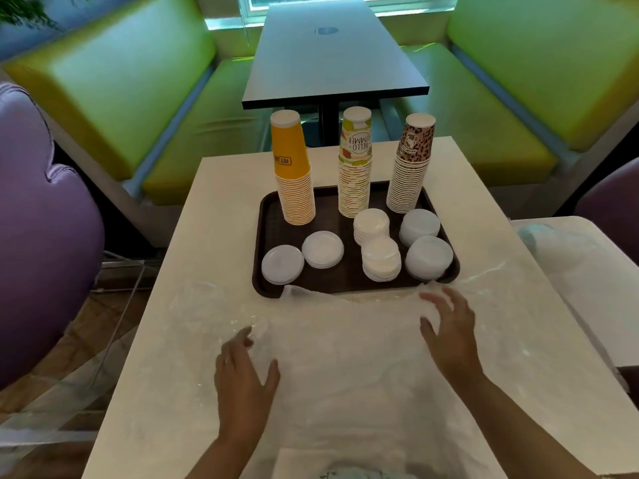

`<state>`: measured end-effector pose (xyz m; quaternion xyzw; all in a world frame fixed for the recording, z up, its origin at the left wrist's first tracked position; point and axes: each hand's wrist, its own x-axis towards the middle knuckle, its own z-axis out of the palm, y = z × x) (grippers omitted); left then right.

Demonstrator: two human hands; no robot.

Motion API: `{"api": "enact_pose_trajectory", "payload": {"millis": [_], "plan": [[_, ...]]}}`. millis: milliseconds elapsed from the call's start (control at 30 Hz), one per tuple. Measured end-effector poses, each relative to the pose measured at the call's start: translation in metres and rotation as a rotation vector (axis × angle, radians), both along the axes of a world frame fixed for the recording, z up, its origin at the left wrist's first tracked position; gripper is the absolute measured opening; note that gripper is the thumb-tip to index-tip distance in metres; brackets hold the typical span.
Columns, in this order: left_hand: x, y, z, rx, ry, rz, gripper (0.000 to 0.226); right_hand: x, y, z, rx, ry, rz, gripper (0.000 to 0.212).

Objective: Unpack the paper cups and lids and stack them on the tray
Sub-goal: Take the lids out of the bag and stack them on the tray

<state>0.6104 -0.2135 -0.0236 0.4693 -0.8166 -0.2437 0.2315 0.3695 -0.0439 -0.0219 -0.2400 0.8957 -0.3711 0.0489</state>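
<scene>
My left hand [242, 368] and right hand [449, 335] lie spread, fingers loose, on clear plastic wrap [345, 357] at the table's near edge. Cup stacks [354, 167] and lids [380, 259] sit on the tray [269, 216] beyond.

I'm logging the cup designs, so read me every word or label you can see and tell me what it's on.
"HELLO SUMMER", printed upside down on the top cup of the fruit-patterned paper cup stack.
Black boxed label on the yellow paper cup stack: upside down, too blurred to read.
Small emblem on the leopard-print paper cup stack: too small to read.
</scene>
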Motion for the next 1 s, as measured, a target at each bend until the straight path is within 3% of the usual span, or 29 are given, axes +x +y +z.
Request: {"api": "enact_pose_trajectory", "payload": {"millis": [100,200,267,400,500,633,867,1000], "plan": [[-0.025,0.009,0.027,-0.335,0.117,-0.167,0.048,0.022,-0.022,0.028,-0.180,0.229,-0.017,0.044],[-0.061,0.020,0.017,-0.297,0.016,-0.394,0.054,0.064,-0.051,0.032,-0.197,0.155,0.193,0.057],[-0.077,0.020,-0.010,-0.281,-0.173,-0.477,0.056,0.089,-0.064,0.012,-0.091,0.046,0.322,0.068],[-0.085,0.004,-0.059,-0.297,-0.476,-0.497,0.070,0.103,-0.071,-0.031,0.288,0.152,0.399,0.064],[-0.081,0.001,-0.067,-0.203,-0.521,-0.443,0.060,0.093,-0.062,-0.048,0.462,0.101,0.353,0.062],[-0.077,0.000,-0.066,-0.154,-0.553,-0.468,0.063,0.072,-0.032,-0.060,0.552,0.070,0.308,0.069],[-0.067,-0.015,-0.077,-0.217,-0.532,-0.476,0.070,0.046,0.007,-0.066,0.599,0.078,0.119,0.092],[-0.067,-0.016,-0.076,-0.200,-0.533,-0.494,0.068,0.055,-0.012,-0.051,0.457,0.139,-0.030,0.079]]}}
